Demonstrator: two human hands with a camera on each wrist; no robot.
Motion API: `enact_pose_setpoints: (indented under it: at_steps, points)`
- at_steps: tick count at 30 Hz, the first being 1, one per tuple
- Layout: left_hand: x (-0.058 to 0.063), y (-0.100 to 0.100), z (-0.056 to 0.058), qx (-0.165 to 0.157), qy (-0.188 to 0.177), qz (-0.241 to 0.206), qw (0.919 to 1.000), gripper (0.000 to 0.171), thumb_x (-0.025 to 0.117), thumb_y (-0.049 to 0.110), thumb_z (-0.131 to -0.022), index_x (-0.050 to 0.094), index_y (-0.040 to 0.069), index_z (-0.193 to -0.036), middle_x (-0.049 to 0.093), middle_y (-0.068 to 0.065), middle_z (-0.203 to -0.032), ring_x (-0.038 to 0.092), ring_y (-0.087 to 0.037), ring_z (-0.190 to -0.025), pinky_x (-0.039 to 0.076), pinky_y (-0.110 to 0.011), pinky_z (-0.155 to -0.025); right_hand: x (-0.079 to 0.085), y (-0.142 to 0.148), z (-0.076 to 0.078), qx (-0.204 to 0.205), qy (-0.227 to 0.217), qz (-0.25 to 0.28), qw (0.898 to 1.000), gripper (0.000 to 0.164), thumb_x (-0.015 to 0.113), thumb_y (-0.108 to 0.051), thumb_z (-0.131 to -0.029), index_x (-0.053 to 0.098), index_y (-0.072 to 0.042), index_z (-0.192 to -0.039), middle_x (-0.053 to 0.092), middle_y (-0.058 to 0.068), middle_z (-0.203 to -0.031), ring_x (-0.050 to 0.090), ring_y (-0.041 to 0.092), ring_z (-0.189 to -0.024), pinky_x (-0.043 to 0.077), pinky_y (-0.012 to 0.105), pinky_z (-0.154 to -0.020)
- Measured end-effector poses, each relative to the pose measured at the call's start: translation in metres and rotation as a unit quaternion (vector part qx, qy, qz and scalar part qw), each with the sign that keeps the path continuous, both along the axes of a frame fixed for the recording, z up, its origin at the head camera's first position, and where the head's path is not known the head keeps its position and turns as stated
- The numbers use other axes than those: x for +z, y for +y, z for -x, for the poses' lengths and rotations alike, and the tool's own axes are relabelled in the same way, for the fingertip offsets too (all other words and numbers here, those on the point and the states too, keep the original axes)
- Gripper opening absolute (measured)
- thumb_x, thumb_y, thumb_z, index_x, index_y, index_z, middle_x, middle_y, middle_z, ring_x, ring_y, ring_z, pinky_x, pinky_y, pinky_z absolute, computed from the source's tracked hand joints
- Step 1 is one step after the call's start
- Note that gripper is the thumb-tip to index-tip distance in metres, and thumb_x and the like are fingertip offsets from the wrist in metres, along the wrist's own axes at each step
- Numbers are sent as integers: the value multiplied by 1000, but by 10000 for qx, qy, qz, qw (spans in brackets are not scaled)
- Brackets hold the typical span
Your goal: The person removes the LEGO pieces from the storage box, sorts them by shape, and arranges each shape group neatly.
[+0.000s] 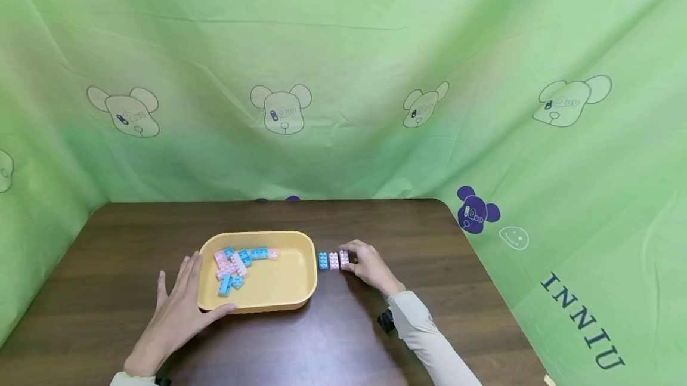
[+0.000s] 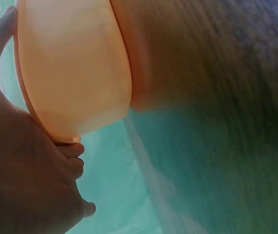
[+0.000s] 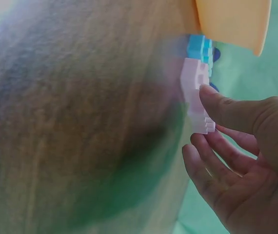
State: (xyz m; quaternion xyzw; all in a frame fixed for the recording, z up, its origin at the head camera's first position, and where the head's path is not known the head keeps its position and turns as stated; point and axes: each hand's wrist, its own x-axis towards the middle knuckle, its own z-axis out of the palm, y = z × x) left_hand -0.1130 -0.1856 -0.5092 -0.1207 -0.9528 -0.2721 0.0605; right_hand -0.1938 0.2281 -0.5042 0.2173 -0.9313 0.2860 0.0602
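My right hand [image 1: 370,265] pinches a pink toy brick [image 1: 344,256] between thumb and fingers, at the right end of a short row on the table. Beside it in that row stand another pink brick [image 1: 334,261] and a blue brick [image 1: 323,261], studs up. The right wrist view shows the thumb against the near face of the held brick [image 3: 198,117]. At the left end of a yellow tray [image 1: 281,284], my left hand [image 1: 177,314] rests with fingers spread along the rim and thumb at the front edge.
Several loose pink and blue bricks [image 1: 231,265] lie in the left half of the tray, some overlapping. The brown wooden table [image 1: 343,344] meets a green patterned curtain [image 1: 349,159] behind and at the sides. A dark band [image 1: 386,321] sits at the right wrist.
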Motion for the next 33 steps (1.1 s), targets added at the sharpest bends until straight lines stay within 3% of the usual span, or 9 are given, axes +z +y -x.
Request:
enact_pose_setpoints:
  at_steps: [9,20,28,33]
  points:
    - [-3,1,-2,37,17,-3,10000,131,80,68,-82,11,-4,-167,22,-32,-169,19,-50,-156,-3,-78,-118,-8,3,0,-2,-129,-84,9999,36,86,1,-84,75,6,-118,75,17,-112,72,36,-106,56,51,-95]
    - [-2,0,-1,-22,50,-89,9999,129,80,68,-83,12,-3,-168,22,-30,-170,19,-50,-157,-5,-77,-119,-6,7,-3,-168,-376,109,9991,44,88,0,-83,72,4,-124,73,17,-116,69,34,-108,55,51,-97]
    - [-2,0,0,6,125,-58,9999,129,80,66,-83,12,-4,-167,22,-30,-170,19,-50,-156,-4,-77,-119,22,-1,4,-310,-268,215,9989,49,86,3,-84,69,6,-129,70,22,-128,66,43,-121,51,56,-106]
    - [-2,0,1,15,103,-53,9999,130,80,67,-82,12,-4,-167,23,-31,-169,20,-50,-156,-2,-77,-118,40,-14,12,-57,-24,194,9998,47,86,1,-84,70,6,-128,71,21,-126,66,41,-122,50,54,-107]
